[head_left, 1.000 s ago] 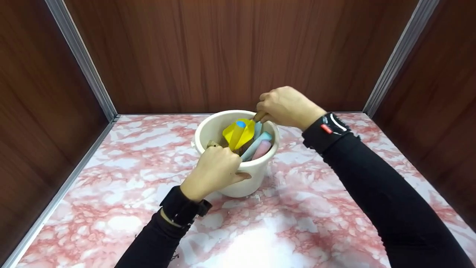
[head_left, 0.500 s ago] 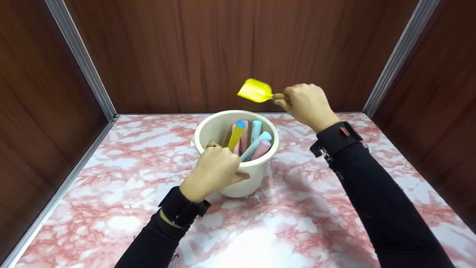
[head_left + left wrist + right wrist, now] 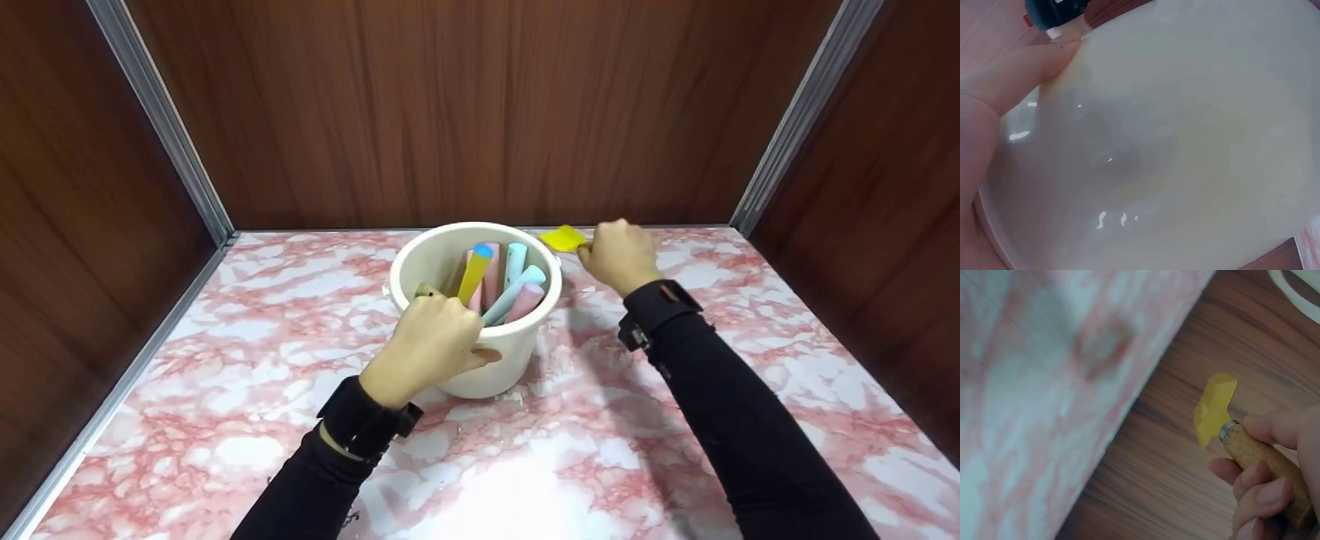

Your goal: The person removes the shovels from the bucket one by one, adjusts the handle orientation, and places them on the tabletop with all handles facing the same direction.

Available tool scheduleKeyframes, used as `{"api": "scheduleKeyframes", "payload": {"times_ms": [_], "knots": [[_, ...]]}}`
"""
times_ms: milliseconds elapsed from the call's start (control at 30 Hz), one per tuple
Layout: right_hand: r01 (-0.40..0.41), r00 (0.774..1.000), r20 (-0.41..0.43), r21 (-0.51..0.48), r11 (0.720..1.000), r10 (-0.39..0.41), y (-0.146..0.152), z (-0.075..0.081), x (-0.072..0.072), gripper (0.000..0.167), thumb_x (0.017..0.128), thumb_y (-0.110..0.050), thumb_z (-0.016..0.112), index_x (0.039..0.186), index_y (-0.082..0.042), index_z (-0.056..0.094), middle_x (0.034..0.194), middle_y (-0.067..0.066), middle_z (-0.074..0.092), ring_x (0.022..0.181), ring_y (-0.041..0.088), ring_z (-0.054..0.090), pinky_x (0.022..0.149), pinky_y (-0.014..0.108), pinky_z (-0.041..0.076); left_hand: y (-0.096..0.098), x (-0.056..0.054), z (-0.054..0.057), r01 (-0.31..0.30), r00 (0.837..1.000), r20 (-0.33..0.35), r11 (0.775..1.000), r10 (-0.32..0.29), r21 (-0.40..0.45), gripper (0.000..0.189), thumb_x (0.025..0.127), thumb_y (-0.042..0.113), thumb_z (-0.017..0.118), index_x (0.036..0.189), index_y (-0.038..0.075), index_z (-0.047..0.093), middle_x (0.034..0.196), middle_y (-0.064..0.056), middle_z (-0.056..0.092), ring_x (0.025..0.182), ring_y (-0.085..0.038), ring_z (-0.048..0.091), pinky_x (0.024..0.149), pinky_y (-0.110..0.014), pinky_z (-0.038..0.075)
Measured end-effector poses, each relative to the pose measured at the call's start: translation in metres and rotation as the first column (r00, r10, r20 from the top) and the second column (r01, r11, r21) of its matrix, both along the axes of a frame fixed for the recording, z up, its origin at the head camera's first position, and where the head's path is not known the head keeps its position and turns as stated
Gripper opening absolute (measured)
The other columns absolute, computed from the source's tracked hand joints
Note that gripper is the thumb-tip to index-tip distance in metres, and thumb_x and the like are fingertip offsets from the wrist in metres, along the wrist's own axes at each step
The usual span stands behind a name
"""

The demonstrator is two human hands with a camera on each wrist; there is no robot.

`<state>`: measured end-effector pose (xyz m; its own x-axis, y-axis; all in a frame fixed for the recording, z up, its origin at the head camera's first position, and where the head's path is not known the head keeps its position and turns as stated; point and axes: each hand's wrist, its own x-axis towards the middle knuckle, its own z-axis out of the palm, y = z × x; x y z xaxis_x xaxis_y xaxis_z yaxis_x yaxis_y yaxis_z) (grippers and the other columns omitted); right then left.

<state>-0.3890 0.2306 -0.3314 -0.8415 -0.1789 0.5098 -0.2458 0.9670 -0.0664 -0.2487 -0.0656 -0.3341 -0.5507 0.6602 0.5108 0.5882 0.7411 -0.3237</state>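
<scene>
My left hand (image 3: 431, 341) grips the near rim of a cream plastic bucket (image 3: 510, 364). The thumb (image 3: 1022, 73) lies along the bucket's outer wall (image 3: 1157, 140) in the left wrist view. To the right of the bucket, my right hand (image 3: 621, 255) holds a small hand shovel (image 3: 562, 238) with a yellow blade. Its wooden handle (image 3: 1261, 455) shows in the right wrist view, wrapped by curled fingers, the thumb near the metal collar. Inside the bucket stand several thick pastel sticks, among them a light blue one (image 3: 516, 291) and a pink one (image 3: 525, 301).
A yellow stick (image 3: 475, 276) with a blue end leans in the bucket, and a wooden end (image 3: 426, 290) shows beside my left knuckles. The bucket stands on a pink-and-white marbled table (image 3: 262, 390). Brown wood-grain panels (image 3: 480, 112) enclose the back and both sides.
My right hand has lifted the yellow shovel up out of the bucket, then carried it right and lowered it beside the rim. The left hand stays on the bucket.
</scene>
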Motion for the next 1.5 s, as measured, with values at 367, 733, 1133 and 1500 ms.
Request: {"api": "scheduleKeyframes", "payload": {"times_ms": [367,733,1133,1500], "knots": [[0.104,0.968,0.234,-0.044,0.994,-0.091,-0.012,-0.037,-0.001,0.026,0.094,-0.017,0.067,0.084,0.006,0.071,0.093,0.032,0.072,0.086,0.052,0.072,0.074,0.066,0.056,-0.003,-0.001,0.002,-0.001,1.0,0.017,1.0,0.001,0.0,0.055,0.08,0.064,0.086,0.075,0.012,0.068,0.056,-0.002,0.059,0.055,-0.026,0.065,0.053,-0.043,0.039],[0.108,0.95,0.302,-0.095,0.99,-0.074,-0.025,-0.059,0.005,0.025,0.097,-0.012,0.059,0.095,0.009,0.073,0.097,0.03,0.073,0.091,0.047,0.074,0.078,0.06,0.06,-0.002,0.004,0.005,-0.034,0.993,0.115,0.999,0.033,0.01,0.057,0.082,0.06,0.087,0.061,0.012,0.064,0.056,-0.003,0.058,0.054,-0.028,0.064,0.055,-0.045,0.035],[0.103,0.899,0.432,-0.056,0.993,-0.069,-0.035,-0.059,0.015,0.025,0.09,-0.022,0.065,0.099,0.0,0.072,0.111,0.028,0.074,0.103,0.049,0.072,0.087,0.063,0.055,-0.002,0.002,0.006,-0.018,0.994,0.105,1.0,0.017,0.013,0.056,0.082,0.06,0.087,0.064,0.012,0.063,0.055,-0.002,0.056,0.053,-0.027,0.064,0.053,-0.045,0.033],[0.112,0.895,0.442,-0.109,0.988,-0.053,-0.035,-0.07,0.013,0.013,0.088,-0.015,0.068,0.082,-0.004,0.067,0.1,0.023,0.074,0.089,0.04,0.071,0.079,0.058,0.057,-0.003,0.002,0.005,-0.017,0.994,0.112,1.0,0.015,0.016,0.055,0.083,0.06,0.087,0.063,0.014,0.062,0.056,-0.001,0.057,0.055,-0.028,0.065,0.053,-0.044,0.033]]}}
